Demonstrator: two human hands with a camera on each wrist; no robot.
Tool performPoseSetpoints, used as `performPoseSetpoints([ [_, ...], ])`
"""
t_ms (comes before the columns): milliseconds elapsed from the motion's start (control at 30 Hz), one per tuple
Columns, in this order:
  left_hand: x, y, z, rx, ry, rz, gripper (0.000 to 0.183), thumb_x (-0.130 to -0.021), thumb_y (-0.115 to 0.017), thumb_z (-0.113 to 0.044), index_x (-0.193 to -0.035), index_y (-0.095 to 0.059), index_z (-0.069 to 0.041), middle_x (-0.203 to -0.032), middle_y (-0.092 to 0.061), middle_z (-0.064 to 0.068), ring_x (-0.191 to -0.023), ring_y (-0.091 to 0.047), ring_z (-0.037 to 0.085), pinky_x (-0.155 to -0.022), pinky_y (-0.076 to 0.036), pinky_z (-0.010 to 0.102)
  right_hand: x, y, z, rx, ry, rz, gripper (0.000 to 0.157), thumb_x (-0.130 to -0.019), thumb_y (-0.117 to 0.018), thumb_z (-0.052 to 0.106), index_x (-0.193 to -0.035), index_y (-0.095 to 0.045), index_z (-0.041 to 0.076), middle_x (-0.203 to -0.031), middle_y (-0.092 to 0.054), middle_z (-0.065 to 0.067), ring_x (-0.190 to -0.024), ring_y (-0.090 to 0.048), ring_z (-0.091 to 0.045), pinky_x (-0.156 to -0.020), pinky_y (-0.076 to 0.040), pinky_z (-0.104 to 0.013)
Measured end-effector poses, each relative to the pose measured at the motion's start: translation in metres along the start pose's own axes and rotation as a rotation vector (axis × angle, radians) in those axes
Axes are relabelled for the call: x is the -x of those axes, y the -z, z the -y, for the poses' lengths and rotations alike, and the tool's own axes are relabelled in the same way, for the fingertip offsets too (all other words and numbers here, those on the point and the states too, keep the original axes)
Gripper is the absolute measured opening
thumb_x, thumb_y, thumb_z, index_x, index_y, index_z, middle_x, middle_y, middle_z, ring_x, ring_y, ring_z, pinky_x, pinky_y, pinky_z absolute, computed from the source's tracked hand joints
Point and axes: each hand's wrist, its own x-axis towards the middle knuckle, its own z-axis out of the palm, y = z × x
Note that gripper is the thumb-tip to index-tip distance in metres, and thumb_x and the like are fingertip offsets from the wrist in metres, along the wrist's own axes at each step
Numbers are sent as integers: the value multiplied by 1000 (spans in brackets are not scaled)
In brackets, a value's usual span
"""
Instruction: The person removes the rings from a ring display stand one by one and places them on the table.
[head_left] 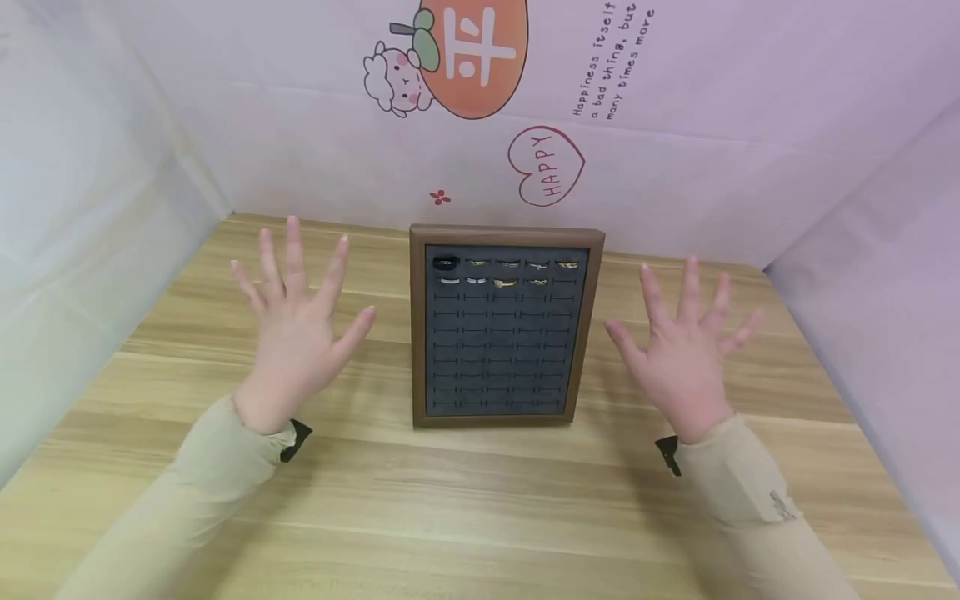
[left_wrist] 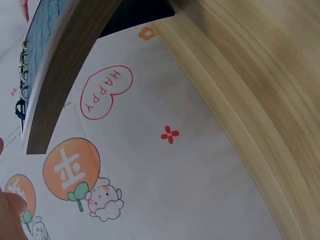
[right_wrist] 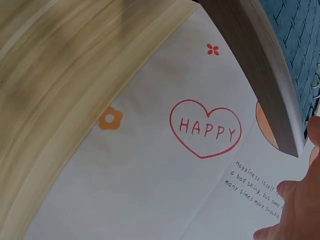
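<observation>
1. I saw a printed sheet [head_left: 300,150] behind the table [head_left: 480,508]; sleeves [head_left: 217,475] came in from the near side.
2. Frame [head_left: 497,354] sat between left hand [head_left: 295,337] and right hand [head_left: 684,362], both fingers-spread, apart from it.
3. Rings [head_left: 506,284] sat in its top two rows.
4. Wrist views cut off both hands; I couldn't make out ring details.
</observation>
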Motion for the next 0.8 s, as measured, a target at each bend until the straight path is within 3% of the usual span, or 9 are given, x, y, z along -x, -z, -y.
performPoseSetpoints([
  [100,-4,0,-4,3,-2,26,74,-93,-22,-64,-153,-15,-20,-157,20,10,-142,20,36,-105,17,66,-3,0,5,-8,25,-7,75,-92,-33,66,-153,-12,28,-157,19,-10,-139,24,-44,-97,25,-69],
  [167,-8,0,-7,21,-15,29,76,-92,-36,-60,-151,-21,-16,-157,12,17,-143,14,39,-108,15,63,-5,-1,8,-22,51,-16,75,-92,-35,64,-153,-12,27,-157,18,-13,-140,20,-45,-101,22,-68],
  [300,-16,-1,-12,111,-95,-52,78,-83,-66,-37,-146,-31,-6,-148,-10,30,-136,-11,46,-113,-3,60,-9,-5,12,-121,138,-81,75,-92,-39,64,-152,-17,25,-157,7,-20,-141,1,-48,-109,4,-66],
  [400,-24,-3,-16,190,-160,-137,74,-77,-76,-21,-138,-40,0,-137,-28,32,-122,-30,47,-106,-25,56,-12,-9,16,-290,194,-99,73,-92,-53,50,-151,-21,21,-156,-2,-22,-138,-14,-48,-107,-15,-68],
  [500,-31,-4,-21,264,-192,-174,63,-76,-78,-12,-131,-49,2,-127,-42,27,-112,-41,42,-96,-37,49,-16,-11,20,-498,195,-25,78,-90,-65,28,-151,-19,20,-155,-9,-20,-134,-28,-46,-103,-28,-66],
  [633,-37,-6,-30,327,-216,-169,49,-79,-76,-6,-123,-57,2,-117,-54,22,-105,-50,36,-87,-43,42,-21,-16,22,-744,148,124,83,-89,-65,15,-152,-12,23,-154,-16,-17,-130,-38,-43,-103,-36,-59],
  [800,-44,-10,-41,362,-227,-145,40,-78,-76,-5,-116,-63,1,-111,-59,20,-100,-55,33,-83,-46,40,-24,-23,19,-913,105,222,88,-89,-63,5,-152,-7,27,-154,-19,-19,-130,-40,-42,-101,-38,-58],
])
